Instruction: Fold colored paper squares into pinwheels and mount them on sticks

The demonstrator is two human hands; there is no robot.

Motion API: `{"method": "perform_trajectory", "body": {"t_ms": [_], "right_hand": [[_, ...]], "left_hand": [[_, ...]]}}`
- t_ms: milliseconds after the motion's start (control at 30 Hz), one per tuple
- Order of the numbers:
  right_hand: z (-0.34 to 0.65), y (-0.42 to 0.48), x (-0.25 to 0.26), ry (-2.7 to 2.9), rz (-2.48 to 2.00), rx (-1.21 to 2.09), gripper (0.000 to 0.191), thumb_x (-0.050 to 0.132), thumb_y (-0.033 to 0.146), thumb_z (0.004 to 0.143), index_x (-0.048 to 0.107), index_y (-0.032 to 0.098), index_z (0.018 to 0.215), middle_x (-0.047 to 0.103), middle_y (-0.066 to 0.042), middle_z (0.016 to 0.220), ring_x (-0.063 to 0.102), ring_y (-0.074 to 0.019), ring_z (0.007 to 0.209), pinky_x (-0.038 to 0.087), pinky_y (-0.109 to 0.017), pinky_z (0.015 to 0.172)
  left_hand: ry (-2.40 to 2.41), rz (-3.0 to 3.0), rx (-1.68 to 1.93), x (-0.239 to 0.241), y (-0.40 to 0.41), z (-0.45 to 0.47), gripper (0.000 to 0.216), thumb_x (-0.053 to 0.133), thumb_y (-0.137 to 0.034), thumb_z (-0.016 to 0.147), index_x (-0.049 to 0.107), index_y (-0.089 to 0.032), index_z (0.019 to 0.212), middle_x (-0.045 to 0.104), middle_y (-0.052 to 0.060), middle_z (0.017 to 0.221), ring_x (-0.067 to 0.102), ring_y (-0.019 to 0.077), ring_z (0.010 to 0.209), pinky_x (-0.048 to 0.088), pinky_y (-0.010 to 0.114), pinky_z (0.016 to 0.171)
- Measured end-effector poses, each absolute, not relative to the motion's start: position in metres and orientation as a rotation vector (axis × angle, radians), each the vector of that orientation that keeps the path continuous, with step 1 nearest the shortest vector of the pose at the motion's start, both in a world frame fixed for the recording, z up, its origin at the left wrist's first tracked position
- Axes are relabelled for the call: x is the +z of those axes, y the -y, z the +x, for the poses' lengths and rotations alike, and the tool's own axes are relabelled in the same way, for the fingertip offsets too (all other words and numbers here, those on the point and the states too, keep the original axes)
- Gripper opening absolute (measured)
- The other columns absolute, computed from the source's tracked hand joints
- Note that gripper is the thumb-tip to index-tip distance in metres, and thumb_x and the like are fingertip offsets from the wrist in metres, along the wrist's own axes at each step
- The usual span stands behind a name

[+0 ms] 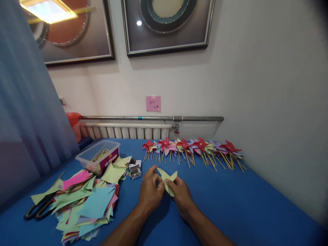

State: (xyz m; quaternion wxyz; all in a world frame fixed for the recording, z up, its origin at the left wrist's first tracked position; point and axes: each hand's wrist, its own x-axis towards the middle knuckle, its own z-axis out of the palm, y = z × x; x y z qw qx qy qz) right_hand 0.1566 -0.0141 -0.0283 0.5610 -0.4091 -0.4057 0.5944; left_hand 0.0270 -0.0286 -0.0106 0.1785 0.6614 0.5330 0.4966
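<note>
A pale yellow-green paper pinwheel with folded points is between my two hands, above the blue surface. My right hand pinches it, thumb on the front near the middle. At its left edge, the thumb and index finger of my left hand are pressed together on the paper; whether something small sits there too is hidden. Left of my hands stand small open boxes, one with shiny bits inside. Further left lies a heap of cut coloured paper.
Finished pinwheels on sticks lie in a row at the back. A clear plastic box holds thin sticks. Scissors lie partly under paper at far left. A pipe and radiator line the wall behind the blue-covered table.
</note>
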Motion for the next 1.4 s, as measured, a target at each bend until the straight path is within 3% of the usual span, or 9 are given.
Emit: {"method": "perform_trajectory", "body": {"t_ms": [433,1000,1100,1200,1267,1400], "right_hand": [[0.155,0.017,-0.027,0.984,-0.944,1.413,0.041,0.079,0.048,0.07,0.07,0.017,0.095,0.075,-0.004,0.08,0.069,-0.0217,0.073,0.053,-0.03,0.068],[0.158,0.014,-0.025,0.985,-0.947,1.416,0.037,0.083,0.04,0.065,0.072,0.017,0.092,0.076,-0.005,0.081,0.068,-0.0216,0.069,0.052,-0.03,0.065],[0.161,0.013,-0.025,0.968,-0.959,1.405,0.033,0.081,0.041,0.067,0.07,0.018,0.088,0.074,-0.004,0.076,0.066,-0.0205,0.064,0.051,-0.03,0.06],[0.16,0.014,-0.024,0.98,-0.986,1.4,0.034,0.081,0.043,0.066,0.07,0.018,0.087,0.073,-0.004,0.075,0.064,-0.0188,0.061,0.049,-0.028,0.058],[0.16,0.015,-0.023,1.023,-1.006,1.401,0.035,0.081,0.043,0.066,0.071,0.017,0.088,0.073,-0.003,0.074,0.062,-0.0172,0.059,0.047,-0.027,0.057],[0.159,0.017,-0.021,1.1,-1.025,1.396,0.034,0.083,0.04,0.066,0.073,0.016,0.088,0.073,-0.002,0.075,0.061,-0.0158,0.061,0.045,-0.025,0.058]], "left_hand": [[-1.558,1.891,1.39,-0.011,0.027,0.026,0.015,0.061,-0.013,0.078,0.06,-0.019,0.065,0.066,0.012,0.127,0.06,0.0261,0.121,0.045,0.043,0.104],[-1.566,1.813,1.414,-0.008,0.024,0.024,0.013,0.062,-0.016,0.077,0.06,-0.019,0.064,0.069,0.009,0.12,0.061,0.0255,0.115,0.044,0.04,0.101],[-1.524,1.575,1.458,-0.007,0.02,0.022,0.014,0.063,-0.025,0.077,0.059,-0.018,0.065,0.07,0.006,0.089,0.065,0.0203,0.087,0.048,0.032,0.083],[-1.378,1.241,1.32,-0.006,0.018,0.02,0.025,0.065,-0.042,0.076,0.06,-0.018,0.069,0.055,-0.003,0.057,0.049,0.0134,0.053,0.039,0.026,0.056],[-1.219,1.134,1.239,-0.006,0.017,0.02,0.032,0.07,-0.048,0.07,0.061,-0.017,0.07,0.054,-0.003,0.054,0.045,0.011,0.049,0.034,0.024,0.052],[-1.12,1.123,1.256,-0.009,0.016,0.024,0.03,0.08,-0.037,0.055,0.059,-0.016,0.061,0.059,-0.002,0.055,0.049,0.0098,0.052,0.037,0.023,0.055]]}}
